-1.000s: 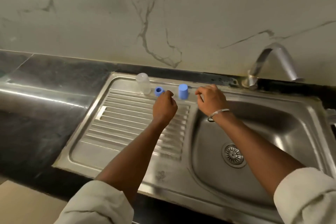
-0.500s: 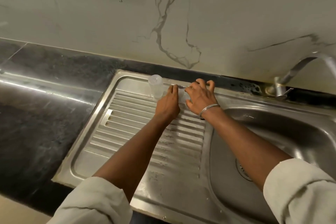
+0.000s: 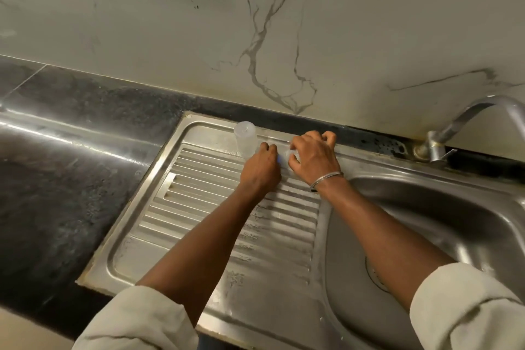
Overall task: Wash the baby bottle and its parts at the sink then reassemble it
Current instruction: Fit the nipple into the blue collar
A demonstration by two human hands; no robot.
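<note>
Over the ribbed drainboard (image 3: 199, 207), both hands have closed on the small pieces that stood uncovered a second ago. The left hand (image 3: 260, 169) curls round a blue part (image 3: 279, 159). The right hand (image 3: 312, 159), at its 3 o'clock, is curled, and I cannot tell what it holds. The clear bottle (image 3: 245, 139) stands at 11 o'clock, untouched. Reassembly seems to be starting.
</note>
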